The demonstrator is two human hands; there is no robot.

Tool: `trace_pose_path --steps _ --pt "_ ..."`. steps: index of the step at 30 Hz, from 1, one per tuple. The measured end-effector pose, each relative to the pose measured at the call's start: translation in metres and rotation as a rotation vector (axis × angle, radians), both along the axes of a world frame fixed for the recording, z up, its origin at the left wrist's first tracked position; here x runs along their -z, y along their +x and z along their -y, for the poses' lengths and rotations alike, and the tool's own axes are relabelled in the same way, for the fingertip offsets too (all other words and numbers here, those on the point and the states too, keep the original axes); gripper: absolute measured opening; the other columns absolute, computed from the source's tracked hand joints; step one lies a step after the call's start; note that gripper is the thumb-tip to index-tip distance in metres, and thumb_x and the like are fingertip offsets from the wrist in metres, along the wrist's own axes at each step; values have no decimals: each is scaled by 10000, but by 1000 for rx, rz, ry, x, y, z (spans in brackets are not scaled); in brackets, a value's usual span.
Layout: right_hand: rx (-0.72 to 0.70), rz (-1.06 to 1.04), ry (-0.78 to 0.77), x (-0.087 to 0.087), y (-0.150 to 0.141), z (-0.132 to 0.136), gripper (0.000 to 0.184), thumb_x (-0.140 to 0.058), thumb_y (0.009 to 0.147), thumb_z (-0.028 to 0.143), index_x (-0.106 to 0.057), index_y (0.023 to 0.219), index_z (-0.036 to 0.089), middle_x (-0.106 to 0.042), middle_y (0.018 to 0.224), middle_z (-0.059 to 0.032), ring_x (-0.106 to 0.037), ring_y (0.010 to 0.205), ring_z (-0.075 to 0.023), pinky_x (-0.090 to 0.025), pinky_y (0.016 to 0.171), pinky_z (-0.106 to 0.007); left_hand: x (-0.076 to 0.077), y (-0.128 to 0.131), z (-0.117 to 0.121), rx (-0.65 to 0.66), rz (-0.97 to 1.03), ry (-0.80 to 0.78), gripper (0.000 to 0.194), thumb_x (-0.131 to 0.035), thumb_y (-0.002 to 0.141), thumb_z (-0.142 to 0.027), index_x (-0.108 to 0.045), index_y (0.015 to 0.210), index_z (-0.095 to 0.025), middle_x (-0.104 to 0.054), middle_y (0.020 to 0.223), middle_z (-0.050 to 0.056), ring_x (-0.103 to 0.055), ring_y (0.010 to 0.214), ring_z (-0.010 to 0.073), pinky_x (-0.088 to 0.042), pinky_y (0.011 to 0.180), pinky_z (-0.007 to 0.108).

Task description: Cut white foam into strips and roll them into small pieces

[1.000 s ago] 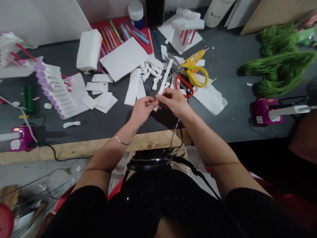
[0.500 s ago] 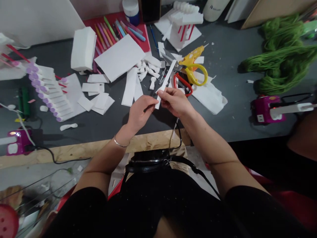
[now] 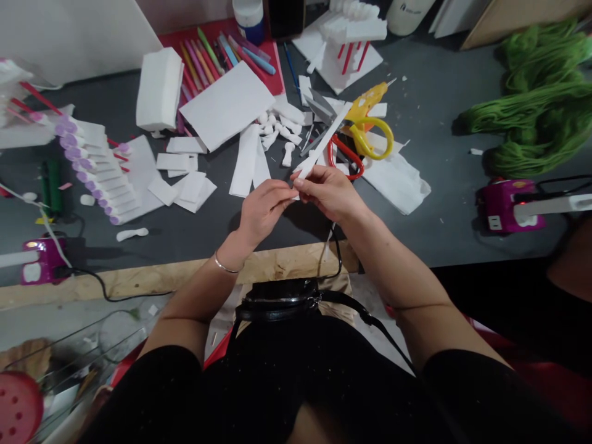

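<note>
Two bare hands work at the frame's center, the right hand (image 3: 330,192) pinching a white strip (image 3: 329,137) that slants up and rightward; the left hand (image 3: 259,211) has its fingertips at the strip's lower end, their hold too hidden to tell. Scissors (image 3: 358,140) lie just beyond, at upper center. Pens (image 3: 203,65) sit upper left beside a white card (image 3: 226,105), green yarn (image 3: 536,114) upper right.

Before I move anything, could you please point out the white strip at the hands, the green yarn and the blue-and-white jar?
White strip (image 3: 330,134), head view, middle of its exposed length.
Green yarn (image 3: 531,110), head view, middle of the bundle.
Blue-and-white jar (image 3: 250,31), head view, its blue lower part.
</note>
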State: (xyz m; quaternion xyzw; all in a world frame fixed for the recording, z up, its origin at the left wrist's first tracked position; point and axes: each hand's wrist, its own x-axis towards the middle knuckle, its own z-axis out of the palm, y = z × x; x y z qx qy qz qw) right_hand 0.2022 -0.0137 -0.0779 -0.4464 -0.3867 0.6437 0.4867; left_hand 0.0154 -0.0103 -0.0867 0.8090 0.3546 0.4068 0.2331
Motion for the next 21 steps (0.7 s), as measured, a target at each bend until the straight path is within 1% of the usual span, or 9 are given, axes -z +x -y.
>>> trace_pose_path --steps 2,4,7,9,12,16,21 --pt "10 23 10 2 0 0 443 -935 687 561 -703 788 198 -620 693 55 -488 560 -59 -453 529 -244 -2 1 1 -28 21 -60 234 -641 1026 -450 -780 1024 -263 -787 966 37 -724 903 163 -585 845 302" --pt "11 26 13 2 0 -1 443 -938 678 557 -698 771 197 -618 695 53 -489 568 -61 -461 541 -249 -4 1 1 -24 55 -96 234 -646 1022 -454 -776 1007 -260 -785 940 40 -723 885 168 -581 847 311" --pt "17 17 12 1 0 -1 479 -962 620 567 -688 756 199 -623 686 51 -497 569 -67 -464 538 -249 -4 2 0 16 101 -87 251 -653 1014 -473 -777 942 -267 -783 922 39 -722 883 179 -573 852 332" --pt "35 17 14 -1 -2 -1 511 -979 573 573 -668 738 202 -629 677 50 -513 575 -74 -463 531 -245 -4 2 -1 14 89 -82 294 -639 1015 -510 -776 926 -265 -784 920 41 -721 879 180 -568 838 333" --pt "69 49 50 -2 -3 0 527 -976 566 581 -631 710 210 -633 669 47 -536 592 -84 -467 537 -242 -6 1 -3 22 60 -104 340 -626 1013 -547 -769 914 -255 -783 909 42 -718 873 177 -561 827 328" --pt "82 118 99 -3 -4 1 486 -960 606 561 -632 709 218 -645 667 45 -543 601 -96 -478 559 -258 -12 1 -4 52 93 -187 281 -708 974 -494 -741 855 -241 -770 888 31 -701 845 165 -549 811 309" --pt "85 169 121 -2 -3 3 448 -947 623 540 -641 693 220 -659 656 39 -539 584 -101 -472 551 -272 -15 3 -1 -20 132 -350 209 -775 919 -397 -718 818 -223 -759 868 21 -672 795 148 -530 748 279"
